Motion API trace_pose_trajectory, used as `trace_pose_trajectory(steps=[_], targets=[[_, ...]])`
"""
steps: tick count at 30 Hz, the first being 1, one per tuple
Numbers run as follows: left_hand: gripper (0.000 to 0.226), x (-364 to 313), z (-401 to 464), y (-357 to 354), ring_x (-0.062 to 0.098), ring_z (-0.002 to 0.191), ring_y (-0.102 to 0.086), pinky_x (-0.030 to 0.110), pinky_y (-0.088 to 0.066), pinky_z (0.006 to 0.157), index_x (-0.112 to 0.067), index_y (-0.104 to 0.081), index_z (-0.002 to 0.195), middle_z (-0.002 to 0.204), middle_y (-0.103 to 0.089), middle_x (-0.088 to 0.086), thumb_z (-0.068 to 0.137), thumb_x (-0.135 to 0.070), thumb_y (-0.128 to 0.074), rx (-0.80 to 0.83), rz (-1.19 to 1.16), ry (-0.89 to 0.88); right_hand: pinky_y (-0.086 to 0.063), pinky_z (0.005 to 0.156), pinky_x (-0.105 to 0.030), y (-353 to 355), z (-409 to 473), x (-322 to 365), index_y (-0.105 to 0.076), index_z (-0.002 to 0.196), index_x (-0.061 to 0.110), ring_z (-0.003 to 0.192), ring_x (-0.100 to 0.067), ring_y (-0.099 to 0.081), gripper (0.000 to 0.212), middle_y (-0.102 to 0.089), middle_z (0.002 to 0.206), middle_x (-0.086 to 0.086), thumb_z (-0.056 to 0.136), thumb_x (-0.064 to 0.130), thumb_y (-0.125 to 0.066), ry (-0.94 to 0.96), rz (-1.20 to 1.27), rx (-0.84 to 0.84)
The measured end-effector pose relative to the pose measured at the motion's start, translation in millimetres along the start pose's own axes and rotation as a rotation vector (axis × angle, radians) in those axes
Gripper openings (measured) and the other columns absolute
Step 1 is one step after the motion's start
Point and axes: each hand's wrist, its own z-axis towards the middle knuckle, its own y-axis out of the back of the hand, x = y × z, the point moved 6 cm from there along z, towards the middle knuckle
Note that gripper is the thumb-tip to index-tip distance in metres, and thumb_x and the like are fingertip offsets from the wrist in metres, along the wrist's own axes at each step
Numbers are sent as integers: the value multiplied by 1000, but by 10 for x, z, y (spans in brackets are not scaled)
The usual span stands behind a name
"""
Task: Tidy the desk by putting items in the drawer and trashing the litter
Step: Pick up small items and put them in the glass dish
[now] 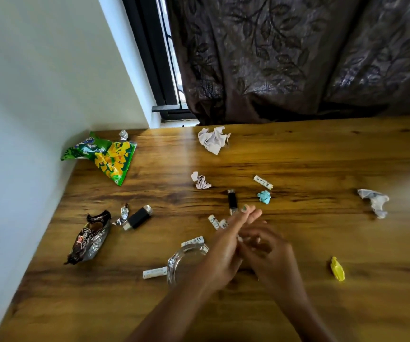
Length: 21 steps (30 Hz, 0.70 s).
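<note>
My left hand [226, 245] reaches over the wooden desk [322, 156] with straight fingers, above two white batteries [213, 222]. My right hand [268, 250] meets it from the right, blurred, fingers curled; a small white battery [240, 239] shows at its fingertips. More white batteries lie at the far right [263, 181], by the glass dish [193, 241] and left of it [154, 272]. A black USB stick [232, 201] lies just beyond my left fingertips. Another black stick [138, 217] lies further left.
Litter is scattered about: a green wrapper [105, 156], a brown wrapper [90, 238], foil scraps [122, 214], crumpled papers [212, 139] [200, 180] [374, 201], a blue wad [264, 196], a yellow scrap [337, 269]. A clear glass dish [186, 253] sits under my left wrist. A wall bounds the desk's left side.
</note>
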Motion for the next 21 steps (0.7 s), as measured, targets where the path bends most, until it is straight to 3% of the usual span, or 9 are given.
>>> trace_pose_trajectory(steps=[2,5,9,11,15,18,21], targets=[[43,-35,17,14,14,116,-60,31,-49,95,-15,-57,127,127,-63,-1,89,-33,-50,39,-80,18,-53,77,-18,-15,17,37,-66,94,32,94,-1,-61,19,-62,103,15,80,20,-70,18,-48,64],[41,-115,37,150,13,100,-68,27,-52,90,-10,-56,127,126,-63,5,89,-21,-45,15,-239,25,-48,70,-8,171,256,77,-69,93,30,88,5,-62,11,-66,96,16,85,24,-64,11,-39,141],[40,-193,23,291,18,118,-59,35,-34,109,-12,-54,129,130,-61,5,92,-18,-40,5,-269,28,-43,56,-4,577,903,-84,-68,102,20,70,5,-58,15,-69,96,6,90,19,-58,17,-202,-145],[38,-223,19,320,19,121,-56,36,-33,111,-12,-54,130,131,-60,5,98,-18,-34,-15,-260,32,-38,50,-7,593,1221,-250,-65,110,14,65,4,-52,21,-69,103,0,91,17,-57,-30,-313,-164],[40,-306,6,328,21,122,-55,37,-34,109,-11,-54,130,130,-61,6,94,-18,-39,-40,-234,27,-45,72,-19,428,1676,-499,-63,115,11,95,-12,-59,31,-64,115,-5,87,23,-63,-39,-534,-45],[41,-328,-2,361,21,122,-56,36,-36,108,-10,-53,131,130,-60,6,93,-18,-39,-47,-206,32,-41,65,-18,392,1810,-499,-67,107,9,83,-8,-56,22,-69,107,-7,86,17,-64,-45,-553,-32],[45,-346,6,406,21,121,-57,36,-36,108,-10,-51,133,131,-60,6,89,-19,-42,-40,-204,33,-41,70,-19,409,1797,-371,-69,102,9,82,-7,-56,19,-70,103,-6,84,13,-66,-45,-478,-66]])
